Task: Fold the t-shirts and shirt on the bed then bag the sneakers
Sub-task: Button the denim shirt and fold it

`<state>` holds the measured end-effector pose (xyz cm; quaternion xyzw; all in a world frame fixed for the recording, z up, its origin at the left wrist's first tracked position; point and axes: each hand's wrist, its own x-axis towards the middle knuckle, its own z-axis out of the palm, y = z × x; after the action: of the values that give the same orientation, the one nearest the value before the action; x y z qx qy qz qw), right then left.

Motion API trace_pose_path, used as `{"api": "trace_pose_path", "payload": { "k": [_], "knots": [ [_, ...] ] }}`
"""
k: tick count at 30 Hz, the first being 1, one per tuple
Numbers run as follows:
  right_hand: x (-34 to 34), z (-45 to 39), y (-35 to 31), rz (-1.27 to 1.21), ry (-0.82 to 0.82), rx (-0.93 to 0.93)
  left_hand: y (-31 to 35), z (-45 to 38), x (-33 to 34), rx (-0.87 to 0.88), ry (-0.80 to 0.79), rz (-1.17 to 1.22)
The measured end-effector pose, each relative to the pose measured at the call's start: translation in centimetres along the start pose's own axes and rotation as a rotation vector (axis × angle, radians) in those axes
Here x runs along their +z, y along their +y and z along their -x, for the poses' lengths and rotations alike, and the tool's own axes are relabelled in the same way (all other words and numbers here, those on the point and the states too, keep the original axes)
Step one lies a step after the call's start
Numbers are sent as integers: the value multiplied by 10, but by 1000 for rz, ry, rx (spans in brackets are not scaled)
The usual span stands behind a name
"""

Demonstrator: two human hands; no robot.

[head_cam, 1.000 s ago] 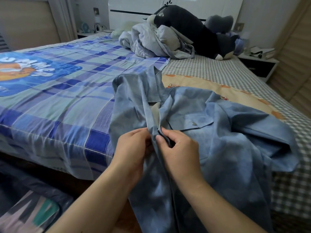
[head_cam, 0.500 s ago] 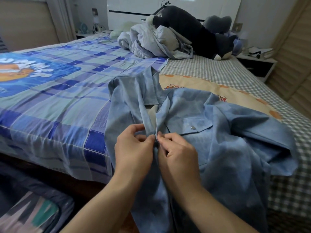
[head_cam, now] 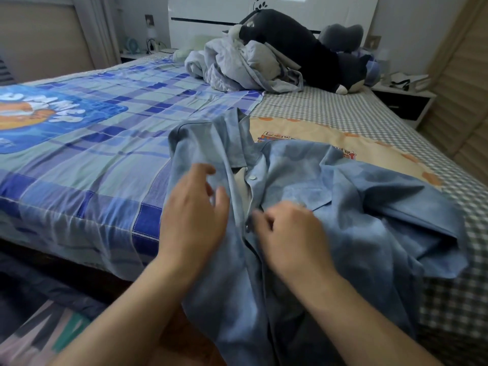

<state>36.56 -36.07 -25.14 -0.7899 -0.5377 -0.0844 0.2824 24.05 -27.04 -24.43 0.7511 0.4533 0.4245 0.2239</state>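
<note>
A blue shirt (head_cam: 330, 207) lies spread and rumpled at the near edge of the bed (head_cam: 92, 159), collar toward the headboard, its lower part hanging over the side. The left hand (head_cam: 194, 215) rests on the shirt's left front with fingers relaxed and spread, holding nothing; the right hand (head_cam: 293, 239), blurred, curls its fingers at the button placket, pinching the shirt. A heap of pale clothes (head_cam: 237, 67) sits far up the bed against a dark plush toy (head_cam: 303, 51).
</note>
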Motion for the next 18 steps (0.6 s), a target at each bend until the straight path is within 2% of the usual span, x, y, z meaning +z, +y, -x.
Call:
{"api": "trace_pose_path", "payload": {
  "k": [1,2,3,6,7,9,11,15,18],
  "knots": [
    [-1,-11,-3,-40,200,-41,2,-8,3,41,49,65],
    [3,-24,-6,-79,320,-87,4,-14,8,21,43,115],
    [9,-38,-10,-89,315,-103,2,-18,16,-34,-1,130],
    [39,-61,-8,28,-68,46,-18,-22,35,-215,-111,26],
    [46,-59,-2,93,-102,81,-25,-23,37,-241,-120,-18],
    [50,-55,10,36,-29,126,-34,-29,35,-280,-91,12],
    [40,-57,18,-147,53,269,-38,-35,33,-380,-27,234],
    [29,-61,24,-553,84,486,-31,-36,24,-564,34,932],
    [15,-63,17,-1295,31,696,-14,-33,11,-633,-155,1312]
  ]
}}
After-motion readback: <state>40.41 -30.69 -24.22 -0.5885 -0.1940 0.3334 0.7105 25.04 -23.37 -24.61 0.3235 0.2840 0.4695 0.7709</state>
